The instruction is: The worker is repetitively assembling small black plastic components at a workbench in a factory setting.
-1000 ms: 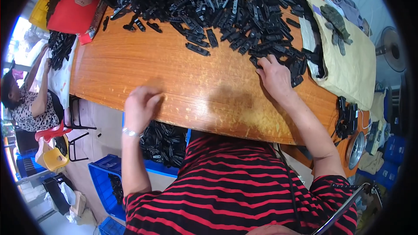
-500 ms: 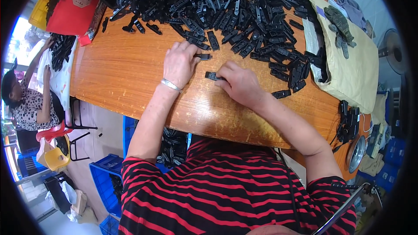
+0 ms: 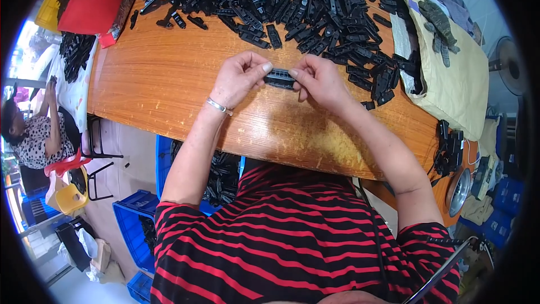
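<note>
Both hands meet over the middle of the orange wooden table point(image 3: 163, 79). My left hand point(image 3: 239, 79) pinches the left end of a small black plastic part point(image 3: 279, 78), and my right hand point(image 3: 319, 81) pinches its right end. The part is held level just above the tabletop. A silver bracelet sits on my left wrist. A large heap of the same black plastic parts point(image 3: 315, 5) covers the far side of the table, just beyond my fingers.
A yellowish cloth bag point(image 3: 450, 73) with grey gloves lies at the right. Red and yellow bags point(image 3: 90, 0) stand at the far left. Blue crates point(image 3: 140, 219) holding black parts sit under the table. Another person point(image 3: 31, 135) sits at the left beside a red stool.
My left hand came up from the table's near edge to the middle. My right hand drew back from the heap with a black part, and both hands now grip it together.
</note>
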Demonstrator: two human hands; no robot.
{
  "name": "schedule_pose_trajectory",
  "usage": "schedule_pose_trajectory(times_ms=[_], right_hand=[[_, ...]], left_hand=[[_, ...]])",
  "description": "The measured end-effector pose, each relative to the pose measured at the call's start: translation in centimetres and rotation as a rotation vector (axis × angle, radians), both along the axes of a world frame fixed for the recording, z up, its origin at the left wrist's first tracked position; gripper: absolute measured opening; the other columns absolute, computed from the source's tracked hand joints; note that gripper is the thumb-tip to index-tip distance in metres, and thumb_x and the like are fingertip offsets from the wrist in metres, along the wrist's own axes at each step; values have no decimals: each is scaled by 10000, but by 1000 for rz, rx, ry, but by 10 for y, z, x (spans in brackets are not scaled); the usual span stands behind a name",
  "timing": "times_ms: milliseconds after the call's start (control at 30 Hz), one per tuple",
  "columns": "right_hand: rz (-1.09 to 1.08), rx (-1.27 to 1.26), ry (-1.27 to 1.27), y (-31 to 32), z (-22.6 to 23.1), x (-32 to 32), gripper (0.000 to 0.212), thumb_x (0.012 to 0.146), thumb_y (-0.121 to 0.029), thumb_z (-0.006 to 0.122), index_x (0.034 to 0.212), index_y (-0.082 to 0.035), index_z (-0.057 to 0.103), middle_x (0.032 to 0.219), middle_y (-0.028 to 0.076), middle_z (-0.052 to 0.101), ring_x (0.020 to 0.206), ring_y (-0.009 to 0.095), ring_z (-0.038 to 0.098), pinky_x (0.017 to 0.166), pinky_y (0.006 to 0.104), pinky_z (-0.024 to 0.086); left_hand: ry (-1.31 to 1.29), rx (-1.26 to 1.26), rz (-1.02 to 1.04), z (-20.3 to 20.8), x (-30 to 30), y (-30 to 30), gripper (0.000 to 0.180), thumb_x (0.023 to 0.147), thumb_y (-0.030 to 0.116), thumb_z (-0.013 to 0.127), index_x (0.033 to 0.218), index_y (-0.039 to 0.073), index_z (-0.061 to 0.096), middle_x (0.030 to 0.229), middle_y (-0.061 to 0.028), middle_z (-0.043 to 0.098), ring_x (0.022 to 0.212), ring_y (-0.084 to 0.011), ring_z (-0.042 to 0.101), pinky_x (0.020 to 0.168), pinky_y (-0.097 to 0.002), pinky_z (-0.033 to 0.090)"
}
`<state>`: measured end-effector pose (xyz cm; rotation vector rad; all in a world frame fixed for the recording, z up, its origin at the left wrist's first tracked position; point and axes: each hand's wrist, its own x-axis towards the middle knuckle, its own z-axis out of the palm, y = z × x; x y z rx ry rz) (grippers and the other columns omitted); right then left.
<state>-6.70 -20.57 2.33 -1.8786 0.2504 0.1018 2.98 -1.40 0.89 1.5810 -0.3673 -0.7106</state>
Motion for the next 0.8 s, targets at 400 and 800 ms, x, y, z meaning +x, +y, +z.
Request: schedule_pose_trajectory(times_ms=[400,800], right_hand=[[-68,118,130,5,-18,0,180,946,-165,609,875,-9,552,643,38,621,458,83,556,403,222,415],[-10,78,200,7,-10,3,165,942,-143,600,868,-16,525,597,42,607,415,100,541,368,236,387]], left_hand=[[-248,182,102,-16,-6,-9,119,822,97,739,836,13,656,725,12,627,643,-54,516,610,-225,458],[-273,371,64,-4,-9,-9,164,820,137,737,814,6,638,693,-36,624,630,-109,553,615,-281,477]])
